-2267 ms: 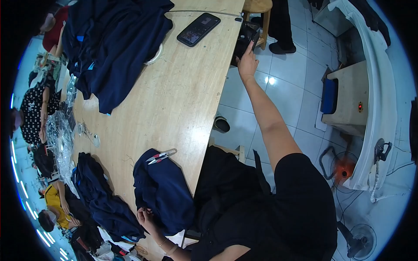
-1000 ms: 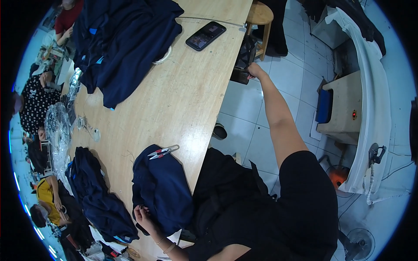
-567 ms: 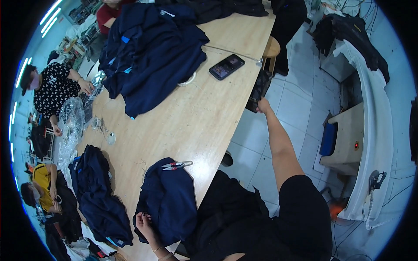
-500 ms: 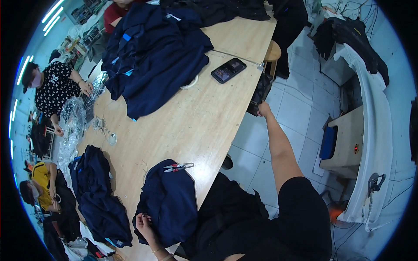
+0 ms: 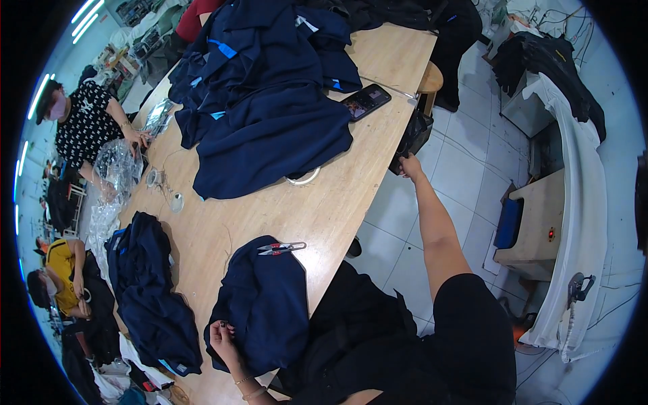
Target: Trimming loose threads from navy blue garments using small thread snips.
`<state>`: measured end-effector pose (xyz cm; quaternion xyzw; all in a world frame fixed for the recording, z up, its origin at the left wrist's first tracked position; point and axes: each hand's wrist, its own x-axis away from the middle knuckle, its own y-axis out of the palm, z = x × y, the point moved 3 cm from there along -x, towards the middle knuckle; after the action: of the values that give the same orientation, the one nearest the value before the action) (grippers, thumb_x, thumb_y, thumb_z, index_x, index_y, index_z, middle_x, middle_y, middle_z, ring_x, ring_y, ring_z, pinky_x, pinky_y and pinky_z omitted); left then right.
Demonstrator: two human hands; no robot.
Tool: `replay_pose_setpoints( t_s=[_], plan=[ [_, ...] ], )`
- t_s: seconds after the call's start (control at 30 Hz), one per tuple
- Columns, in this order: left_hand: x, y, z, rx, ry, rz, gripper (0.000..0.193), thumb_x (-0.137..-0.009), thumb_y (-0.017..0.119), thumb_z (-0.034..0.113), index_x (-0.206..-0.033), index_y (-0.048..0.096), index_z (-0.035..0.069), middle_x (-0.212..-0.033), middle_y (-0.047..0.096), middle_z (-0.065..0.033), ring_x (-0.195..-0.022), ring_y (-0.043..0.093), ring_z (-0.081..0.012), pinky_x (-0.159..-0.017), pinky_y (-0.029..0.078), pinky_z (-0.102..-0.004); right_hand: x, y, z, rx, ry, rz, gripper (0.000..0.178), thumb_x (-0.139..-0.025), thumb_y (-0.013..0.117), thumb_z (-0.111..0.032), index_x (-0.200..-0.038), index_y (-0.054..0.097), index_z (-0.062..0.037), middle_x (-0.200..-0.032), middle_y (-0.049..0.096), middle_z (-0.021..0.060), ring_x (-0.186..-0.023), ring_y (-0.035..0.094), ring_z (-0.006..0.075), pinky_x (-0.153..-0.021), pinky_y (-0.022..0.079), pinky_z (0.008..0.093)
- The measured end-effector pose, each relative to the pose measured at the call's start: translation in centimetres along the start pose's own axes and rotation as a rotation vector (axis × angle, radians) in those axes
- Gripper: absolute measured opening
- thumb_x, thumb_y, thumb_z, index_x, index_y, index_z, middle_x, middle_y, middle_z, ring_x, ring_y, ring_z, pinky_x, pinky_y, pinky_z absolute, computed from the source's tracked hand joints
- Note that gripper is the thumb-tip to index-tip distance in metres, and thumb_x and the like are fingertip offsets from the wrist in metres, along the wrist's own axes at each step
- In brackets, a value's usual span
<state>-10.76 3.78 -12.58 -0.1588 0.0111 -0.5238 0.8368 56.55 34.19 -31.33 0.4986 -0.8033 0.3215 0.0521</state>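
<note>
From my feed, the right hand (image 5: 410, 165) looks gripped on a black bag (image 5: 416, 135) by the table (image 5: 337, 202), whose edge partly hides it. Left hand (image 5: 223, 336) is half-curled on a navy garment (image 5: 266, 304); I can't tell if it's pinching cloth. One snips (image 5: 281, 248) on top. Two more navy lots: a pile (image 5: 270, 128) and a bundle (image 5: 148, 283). One phone (image 5: 367, 102) touches the pile.

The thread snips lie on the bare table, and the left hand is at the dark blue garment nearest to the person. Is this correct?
Not quite: the thread snips lie on that dark blue garment, not on the bare table, as the head view shows. The left hand is indeed there.
</note>
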Motion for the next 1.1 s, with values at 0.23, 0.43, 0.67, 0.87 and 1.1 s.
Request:
replay_pose_setpoints(
  t_s=[0.23,0.43,0.67,0.87,1.1],
  plan=[
    [0.1,-0.1,0.0,-0.004,-0.002,0.015,0.010,-0.097,0.053,0.014,-0.091,0.057,0.006,-0.076,0.057,0.0021,-0.064,0.047,-0.0031,-0.058,0.035,-0.0153,0.4,0.7,-0.1,-0.150,0.067,-0.095,0.048,-0.084,0.055,-0.018,-0.130,0.046,-0.0139,-0.078,0.062,0.0068,-0.051,0.060,0.0170,-0.043,0.049,0.0312],
    [0.1,0.1,0.3,0.033,-0.005,0.032,0.012,-0.098,0.053,0.012,-0.091,0.058,0.004,-0.075,0.058,0.0013,-0.064,0.049,-0.0037,-0.059,0.036,-0.0163,1.2,0.4,0.2,-0.190,0.093,-0.079,0.071,-0.081,0.057,-0.014,-0.147,0.030,-0.0150,-0.084,0.063,0.0089,-0.052,0.060,0.0176,-0.043,0.049,0.0319],
    [0.0,-0.2,0.0,-0.011,-0.017,0.042,0.012,-0.098,0.053,0.012,-0.091,0.058,0.004,-0.075,0.058,0.0014,-0.064,0.048,-0.0034,-0.059,0.035,-0.0163,1.9,-0.1,0.6,-0.202,0.095,-0.096,0.080,-0.079,0.058,-0.010,-0.150,0.020,-0.0165,-0.089,0.064,0.0109,-0.053,0.061,0.0189,-0.043,0.049,0.0319],
    [0.1,-0.3,0.0,-0.011,-0.004,0.014,0.012,-0.098,0.053,0.014,-0.092,0.058,0.005,-0.077,0.057,0.0021,-0.064,0.048,-0.0032,-0.059,0.035,-0.0159,2.0,-0.2,1.0,-0.200,0.107,-0.091,0.081,-0.078,0.057,-0.009,-0.150,0.022,-0.0196,-0.091,0.065,0.0114,-0.053,0.061,0.0191,-0.043,0.049,0.0317],
    [-0.1,-0.1,0.0,-0.011,0.012,0.010,0.013,-0.098,0.052,0.014,-0.093,0.058,0.005,-0.077,0.057,0.0020,-0.065,0.048,-0.0032,-0.059,0.035,-0.0156,2.3,-0.6,0.9,-0.199,0.104,-0.074,0.080,-0.076,0.056,-0.009,-0.149,0.025,-0.0185,-0.090,0.065,0.0103,-0.053,0.061,0.0193,-0.041,0.048,0.0311]
  ],
)
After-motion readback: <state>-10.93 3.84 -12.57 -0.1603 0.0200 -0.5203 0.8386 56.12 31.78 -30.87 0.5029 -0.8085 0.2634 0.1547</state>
